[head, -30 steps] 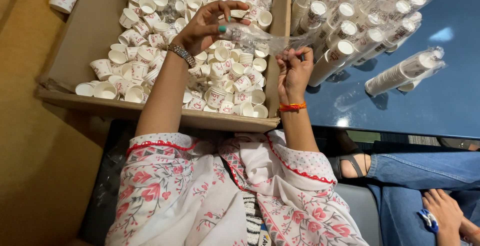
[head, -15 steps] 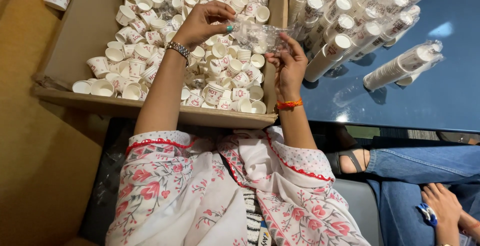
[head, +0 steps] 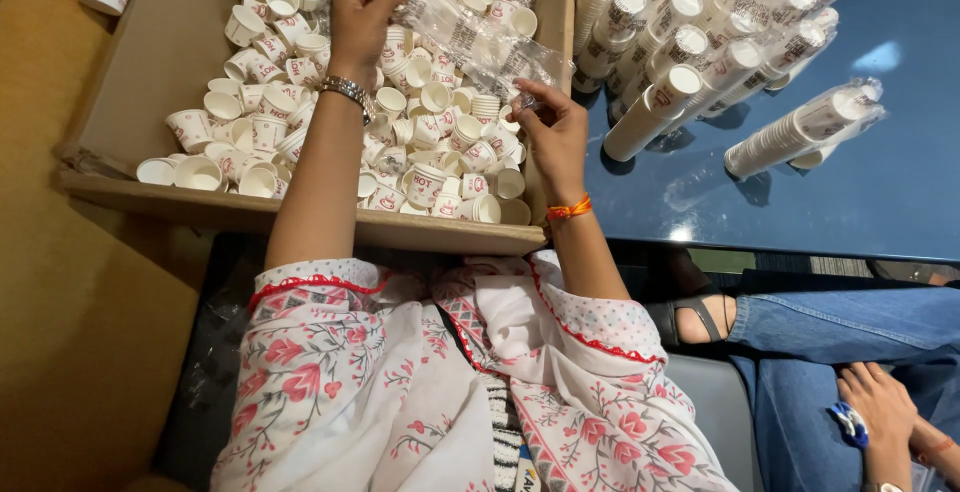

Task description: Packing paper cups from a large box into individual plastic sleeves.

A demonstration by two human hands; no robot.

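From my head camera, my left hand (head: 362, 14) pinches the upper end of a clear plastic sleeve (head: 480, 44) near the top centre of the frame, while my right hand (head: 553, 132) grips its lower end just right of centre. The sleeve stretches between my hands above the cardboard box (head: 150, 72) of loose paper cups (head: 420, 142), its long axis slanting from upper left down to lower right. Stacked cups in sleeves (head: 800, 132) lie on the blue table (head: 900, 192) at right.

Glossy dark blue tabletop (head: 900, 152) at right, bright overhead light reflected in pale patches on it. Tan-yellow floor (head: 70, 332) at left. Grey padded seat (head: 715, 402) at lower right, beside another seated person's blue-jeaned leg (head: 850, 327).
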